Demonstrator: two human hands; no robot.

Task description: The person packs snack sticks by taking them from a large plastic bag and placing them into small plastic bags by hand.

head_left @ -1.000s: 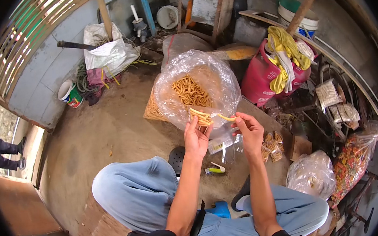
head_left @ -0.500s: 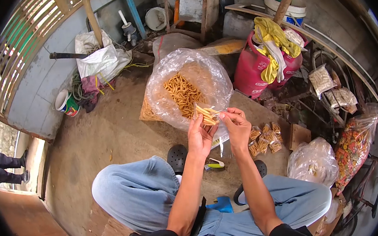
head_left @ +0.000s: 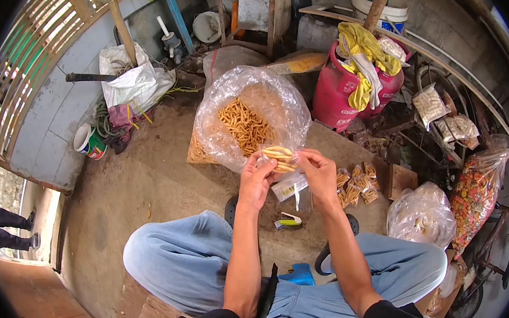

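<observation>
Between my two hands is a small clear bag of stick snacks [head_left: 278, 157], held level in front of the big sack. My left hand [head_left: 255, 182] grips its left end, fingers closed. At the other end, my right hand [head_left: 319, 174] pinches the plastic with thumb and fingers. Just beyond stands a large open clear plastic sack [head_left: 209, 123], holding loose brown stick snacks [head_left: 244, 126]. Below my hands a packet of flat plastic with a printed label [head_left: 284, 189] lies by a green-and-white stapler [head_left: 288, 220]. Filled snack packets [head_left: 358, 185] lie right of my right hand.
Pink gas cylinders [head_left: 336, 91] with yellow cloths [head_left: 367, 58] stand at the back right. A bag of colourful wrapped items [head_left: 481, 193] and a clear plastic bundle [head_left: 420, 217] are on the right. A small bucket [head_left: 89, 140] stands left. Another person's legs [head_left: 9, 226] show at far left.
The small bag has turned from slanted to nearly level between my hands. My left hand has shifted left and down, uncovering more of the labelled plastic packet below.
</observation>
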